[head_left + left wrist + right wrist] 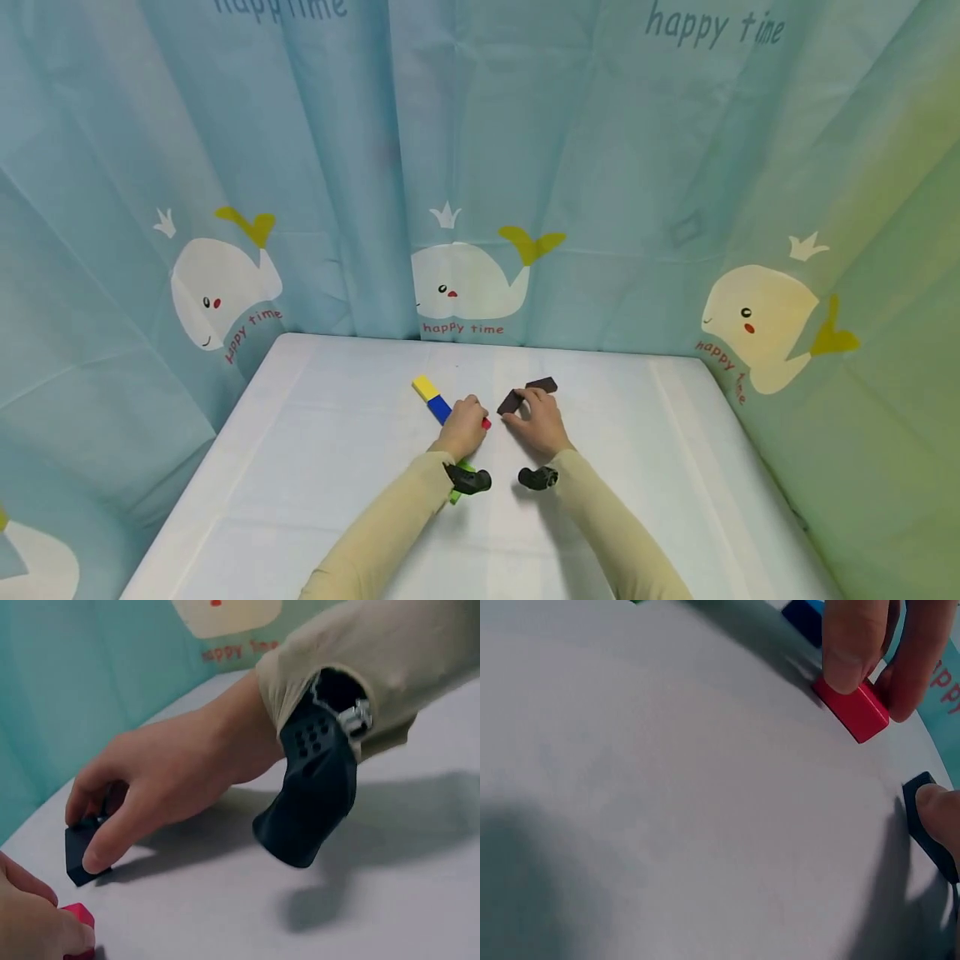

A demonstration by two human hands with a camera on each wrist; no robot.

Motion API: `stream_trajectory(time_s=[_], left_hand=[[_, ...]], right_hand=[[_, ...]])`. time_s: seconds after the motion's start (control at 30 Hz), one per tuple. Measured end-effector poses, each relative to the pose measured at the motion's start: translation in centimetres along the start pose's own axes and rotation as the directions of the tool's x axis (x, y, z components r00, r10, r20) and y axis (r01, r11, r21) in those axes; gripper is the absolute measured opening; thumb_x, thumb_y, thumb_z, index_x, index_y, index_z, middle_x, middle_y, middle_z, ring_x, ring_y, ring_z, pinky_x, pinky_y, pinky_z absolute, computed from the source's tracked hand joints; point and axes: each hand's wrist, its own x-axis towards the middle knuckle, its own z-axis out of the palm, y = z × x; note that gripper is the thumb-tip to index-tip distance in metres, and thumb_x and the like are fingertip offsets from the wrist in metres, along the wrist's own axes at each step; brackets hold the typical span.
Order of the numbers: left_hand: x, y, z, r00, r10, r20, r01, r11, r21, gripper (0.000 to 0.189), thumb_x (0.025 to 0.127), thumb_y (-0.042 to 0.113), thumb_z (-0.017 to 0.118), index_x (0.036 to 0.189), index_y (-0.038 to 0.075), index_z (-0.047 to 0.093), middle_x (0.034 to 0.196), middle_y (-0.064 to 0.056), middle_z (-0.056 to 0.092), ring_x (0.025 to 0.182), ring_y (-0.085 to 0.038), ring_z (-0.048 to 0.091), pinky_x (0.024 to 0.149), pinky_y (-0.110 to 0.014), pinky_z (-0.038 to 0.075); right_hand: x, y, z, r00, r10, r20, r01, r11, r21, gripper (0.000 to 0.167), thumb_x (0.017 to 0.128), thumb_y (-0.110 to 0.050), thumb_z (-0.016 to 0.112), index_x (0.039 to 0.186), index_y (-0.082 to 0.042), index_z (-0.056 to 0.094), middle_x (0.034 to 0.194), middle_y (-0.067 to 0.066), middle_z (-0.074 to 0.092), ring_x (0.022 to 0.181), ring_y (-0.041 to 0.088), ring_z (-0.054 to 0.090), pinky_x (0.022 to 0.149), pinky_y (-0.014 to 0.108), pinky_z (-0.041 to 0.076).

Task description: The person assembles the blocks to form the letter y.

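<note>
In the head view my left hand [462, 428] grips a red block [855, 712]. The right wrist view shows its fingers round that block, which touches or nearly touches the tabletop. My right hand [542, 423] pinches a dark block [510, 402] between thumb and fingers, a short way right of the red one. A second dark block [543, 384] lies just beyond the right fingers. Up and left of my left hand, a blue block [438, 409] and a yellow block [425, 387] lie end to end in a slanting line.
Under my left wrist a green piece [455, 497] lies on the white table [300, 467], partly hidden by the arm and the black wrist camera [467, 479]. A blue curtain [345, 167] with whale prints hangs behind the table and along its sides.
</note>
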Motion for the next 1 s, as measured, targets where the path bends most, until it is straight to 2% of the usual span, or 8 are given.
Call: stream_trajectory(time_s=[0.1,0.27,0.37,0.5,0.6,0.73,0.87,1.0], left_hand=[[0.0,0.3,0.9,1.0,0.016,-0.027,-0.018,0.996,-0.089,0.019,0.082,0.005,0.075,0.101,0.001,0.076,0.094,-0.01,0.06,0.086,-0.025,0.058,0.077,-0.033,0.048],[-0.1,1.2,2.4,0.992,-0.024,-0.122,-0.006,0.971,-0.241,0.02,0.082,0.005,0.077,0.101,-0.002,0.074,0.096,-0.011,0.062,0.09,-0.025,0.06,0.082,-0.034,0.049],[-0.1,1.9,2.9,0.978,-0.061,-0.201,0.005,0.963,-0.269,0.016,0.082,0.006,0.077,0.097,0.0,0.075,0.095,-0.011,0.063,0.089,-0.025,0.061,0.081,-0.034,0.05],[-0.2,2.7,3.3,0.961,-0.118,-0.25,0.04,0.954,-0.297,0.014,0.081,0.007,0.077,0.094,0.002,0.075,0.096,-0.009,0.065,0.088,-0.026,0.06,0.081,-0.034,0.049],[-0.3,3.1,3.7,0.952,-0.18,-0.247,0.078,0.925,-0.372,0.015,0.081,0.005,0.077,0.096,0.002,0.075,0.097,-0.009,0.063,0.089,-0.026,0.06,0.081,-0.035,0.05],[-0.2,3.4,4.1,0.938,-0.236,-0.255,0.104,0.89,-0.445,0.015,0.082,0.005,0.077,0.096,0.002,0.075,0.096,-0.009,0.06,0.089,-0.024,0.061,0.081,-0.036,0.051],[0.1,3.5,4.5,0.929,-0.252,-0.272,0.109,0.886,-0.452,0.009,0.082,0.006,0.077,0.091,0.004,0.075,0.093,-0.006,0.06,0.087,-0.022,0.061,0.08,-0.035,0.05],[0.0,3.6,4.5,0.934,-0.249,-0.256,0.102,0.874,-0.475,0.006,0.083,0.007,0.077,0.089,0.005,0.076,0.093,-0.004,0.061,0.087,-0.021,0.061,0.08,-0.034,0.05]], right_hand=[[0.0,0.7,-0.3,1.0,0.004,0.003,-0.004,1.0,-0.009,0.054,0.085,-0.029,0.076,0.127,0.001,0.06,0.123,0.024,0.055,0.115,0.043,0.05,0.098,0.056,0.039],[0.0,2.5,-1.4,0.991,0.13,-0.023,-0.131,0.991,-0.025,0.055,0.087,-0.03,0.073,0.128,0.002,0.058,0.126,0.027,0.052,0.116,0.046,0.048,0.095,0.06,0.038],[0.3,3.4,-2.6,0.976,0.218,-0.02,-0.218,0.976,-0.017,0.058,0.088,-0.03,0.072,0.131,0.004,0.055,0.13,0.03,0.048,0.12,0.049,0.044,0.098,0.062,0.036],[0.5,3.8,-3.6,0.962,0.273,0.006,-0.273,0.962,0.01,0.06,0.088,-0.029,0.071,0.132,0.007,0.052,0.132,0.033,0.044,0.124,0.049,0.041,0.103,0.06,0.034],[0.3,3.8,-3.8,0.968,0.252,0.02,-0.253,0.967,0.029,0.059,0.089,-0.028,0.071,0.132,0.007,0.052,0.131,0.033,0.044,0.123,0.048,0.042,0.103,0.059,0.035],[0.1,3.4,-3.7,0.984,0.172,0.04,-0.174,0.983,0.057,0.057,0.089,-0.028,0.072,0.132,0.005,0.054,0.13,0.032,0.045,0.122,0.046,0.043,0.103,0.058,0.035],[-0.2,3.3,-3.5,0.995,0.095,0.032,-0.098,0.992,0.074,0.053,0.088,-0.025,0.073,0.129,0.004,0.057,0.13,0.03,0.047,0.122,0.046,0.044,0.102,0.057,0.034],[-0.8,3.6,-3.3,0.997,0.082,0.004,-0.082,0.993,0.085,0.05,0.087,-0.02,0.074,0.126,0.006,0.059,0.13,0.029,0.047,0.121,0.045,0.045,0.103,0.056,0.034]])
